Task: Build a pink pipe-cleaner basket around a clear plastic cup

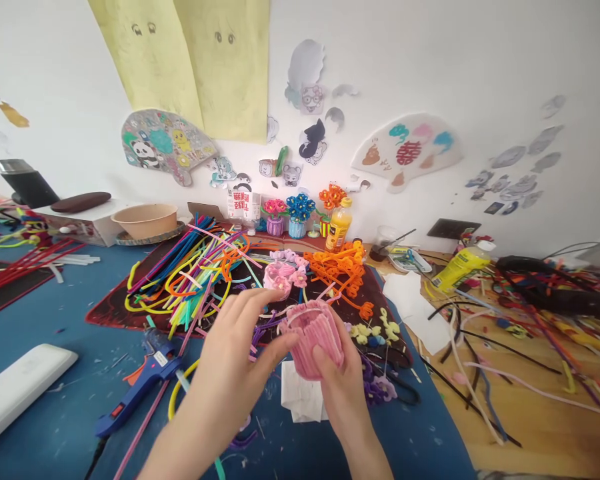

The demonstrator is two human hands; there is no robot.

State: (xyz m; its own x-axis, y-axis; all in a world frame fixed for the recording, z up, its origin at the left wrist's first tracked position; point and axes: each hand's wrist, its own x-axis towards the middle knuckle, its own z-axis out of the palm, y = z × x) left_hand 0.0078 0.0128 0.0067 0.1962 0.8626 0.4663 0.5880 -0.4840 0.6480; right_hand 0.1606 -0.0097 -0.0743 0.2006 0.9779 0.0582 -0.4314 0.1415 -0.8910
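Right hand (343,373): closed round a pink fuzzy cup (313,337), thumb pressed flat on its ribbed front, fingers behind it. The cup sits tilted between the two hands, opening up. Left hand (243,347): partly open, thumb reaching the cup's left rim, forefinger stretched out above, the two tips well apart; can't tell from here whether the thumb pinches anything.

Just beyond the fingertips, a pink flowered piece (279,279) on the dark mat (110,308). Farther left on that mat, a big loose pile of coloured pipe cleaners (183,283). Orange pipe-cleaner flowers (337,267) beyond the right hand, pale yellow flowers (375,331) to its right, purple flowers (377,385) just beside it. Blue glue gun (143,387) left of the left hand, on the blue-covered counter (300,457). White crumpled paper (300,393) below the cup, between the wrists. Past the hands, near the wall, three small flower pots stand in a row: pink (275,217), blue (299,217), orange (330,207), with an orange drink bottle (339,225) beside the last.
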